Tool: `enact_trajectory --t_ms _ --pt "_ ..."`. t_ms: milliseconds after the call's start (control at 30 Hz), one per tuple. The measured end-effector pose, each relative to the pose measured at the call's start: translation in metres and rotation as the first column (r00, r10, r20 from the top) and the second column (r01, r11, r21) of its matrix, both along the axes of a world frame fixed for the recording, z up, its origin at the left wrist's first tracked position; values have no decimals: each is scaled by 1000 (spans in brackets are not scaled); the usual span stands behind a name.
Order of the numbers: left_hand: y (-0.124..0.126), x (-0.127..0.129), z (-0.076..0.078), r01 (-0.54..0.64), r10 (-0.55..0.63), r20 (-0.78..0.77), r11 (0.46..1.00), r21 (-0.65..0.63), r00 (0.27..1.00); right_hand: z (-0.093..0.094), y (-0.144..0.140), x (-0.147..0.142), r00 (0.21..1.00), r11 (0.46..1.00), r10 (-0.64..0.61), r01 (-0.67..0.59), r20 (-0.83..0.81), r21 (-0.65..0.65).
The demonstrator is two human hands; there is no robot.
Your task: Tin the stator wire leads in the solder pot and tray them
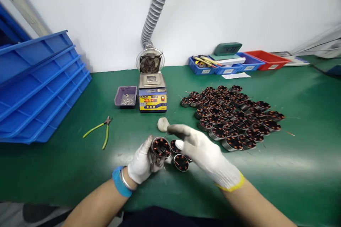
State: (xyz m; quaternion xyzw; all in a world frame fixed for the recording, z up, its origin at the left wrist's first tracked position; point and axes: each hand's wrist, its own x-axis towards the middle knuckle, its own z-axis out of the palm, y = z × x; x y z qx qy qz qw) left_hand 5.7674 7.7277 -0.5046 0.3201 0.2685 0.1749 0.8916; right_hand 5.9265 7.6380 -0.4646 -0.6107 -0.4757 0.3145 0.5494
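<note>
My gloved left hand (141, 165) is closed around a motor stator (161, 147), a round metal ring with a black core and copper windings, its face tilted up. Over the neighbouring parts reaches my gloved right hand (204, 150), fingers stretched out and thumb apart, with nothing visible in it. Its fingertips are near a thin wire rising from the held stator. Close beside stand a few loose stators (181, 163), partly hidden by my right hand. A round whitish pad (163, 124) lies just beyond my fingertips.
Many stators (231, 117) cover the table's right side. Ahead stands a solder pot (152, 94) with a lit display, below a grey duct (158, 5). A purple tray (125, 96), green-handled cutters (102, 131) and stacked blue crates (42, 88) are left. Blue bins (204, 69) and a red bin (268, 60) line the back.
</note>
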Motion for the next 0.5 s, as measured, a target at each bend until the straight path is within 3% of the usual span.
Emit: enact_trajectory --t_ms 67,167,267,333,433,467,500 --pt "2 -1 -6 54 -54 -1 999 0 999 3 5 1 993 990 73 -83 -93 -112" --pt "0 -4 -11 99 -99 0 993 69 995 10 9 -4 988 990 70 -86 -137 -113" --pt "0 -7 -5 138 -152 74 977 163 986 22 8 -4 995 995 84 -81 61 -57" --pt "4 -8 3 35 -60 147 985 166 987 34 6 -4 942 994 69 -93 328 59" --pt "14 -8 8 -288 279 186 957 23 942 53 5 -7 748 955 19 -211 663 211" --pt "17 -7 7 -321 319 153 947 -17 935 59 5 -8 687 939 9 -255 727 229" --pt "20 -6 5 -281 284 111 959 -42 952 63 6 -10 639 928 0 -285 769 238"
